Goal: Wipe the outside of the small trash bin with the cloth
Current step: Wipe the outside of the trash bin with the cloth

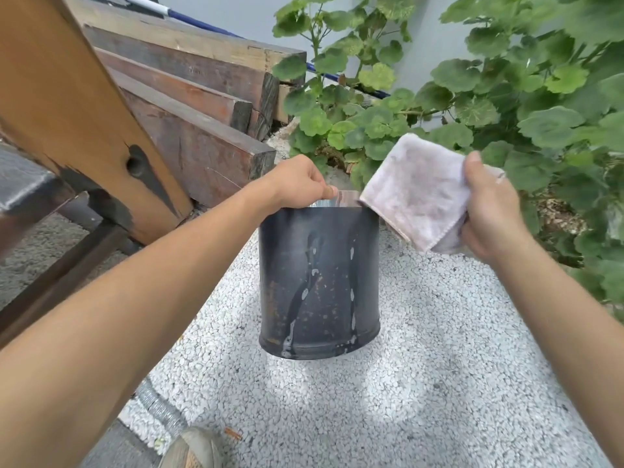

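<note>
A small dark metal trash bin (319, 282) with pale streaks and rust specks hangs above the white gravel, tilted slightly. My left hand (299, 184) grips its shiny top rim at the left side. My right hand (489, 211) holds a folded pale pink cloth (417, 190) just above and to the right of the rim; whether the cloth touches the bin is unclear.
White gravel ground (422, 383) lies below. Stacked wooden beams (189, 96) and a slanted orange plank (67, 106) stand at the left. Leafy green plants (506, 96) fill the right and back. My shoe (190, 449) shows at the bottom edge.
</note>
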